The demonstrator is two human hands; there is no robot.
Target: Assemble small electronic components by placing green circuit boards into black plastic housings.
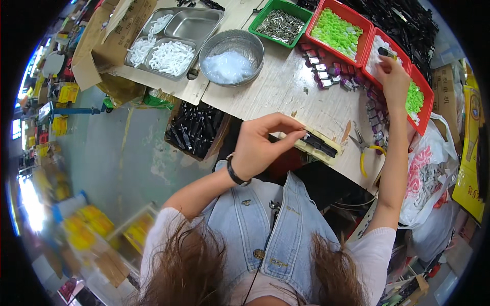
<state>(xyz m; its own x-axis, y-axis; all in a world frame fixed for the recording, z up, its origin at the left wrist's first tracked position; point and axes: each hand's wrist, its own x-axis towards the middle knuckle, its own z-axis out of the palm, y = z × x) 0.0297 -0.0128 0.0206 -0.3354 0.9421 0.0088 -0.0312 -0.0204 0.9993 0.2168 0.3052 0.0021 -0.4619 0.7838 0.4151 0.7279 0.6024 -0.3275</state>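
My left hand (260,143) is bent over a cream-coloured block (319,153) at the table's front edge. Its thumb and forefinger are pinched at the left end of a long black plastic part (321,145), which lies in the block. Farther right, my right hand (394,84) reaches over a red tray of small white pieces (376,48). Its fingers are drawn together at the tray, beside a small dark piece (386,52); what is between the fingertips is too small to make out. Yellow-handled pliers (364,149) lie open on the table, right of the block.
Small purple-and-silver parts (326,74) lie in a curved row by the red trays of green pieces (337,30). Left of them stand a green tray of metal pins (279,26), a round metal bowl (232,35) and a compartmented steel tray (196,23). A box of black parts (191,130) sits below the table.
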